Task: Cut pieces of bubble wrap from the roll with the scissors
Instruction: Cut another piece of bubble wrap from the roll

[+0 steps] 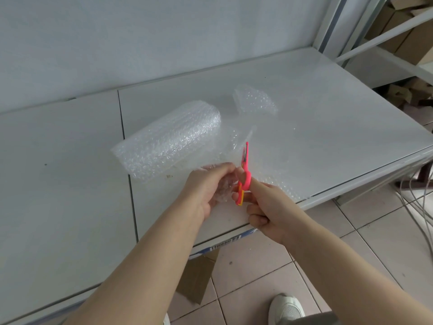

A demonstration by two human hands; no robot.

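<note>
- Head view: the bubble wrap roll (168, 139) lies on its side on the table (328, 109), with its free sheet (230, 146) drawn toward the near edge.
- The left hand (206, 186) curls its fingers round the sheet's bunched near end.
- The right hand (264, 202) grips the scissors (244, 170), whose blades are almost together and point away.
- Handling: the wrap is probably light, limp and slippery. Hold it taut just beside the cut line.
- Room: 1 cut piece (255, 99) lies beyond the roll. Bare tabletop lies right of the blades.

Place: stockroom — metal shelving (327, 22) | cardboard boxes (414, 41) | tiled floor (351, 245) | white worktable (304, 102)
</note>
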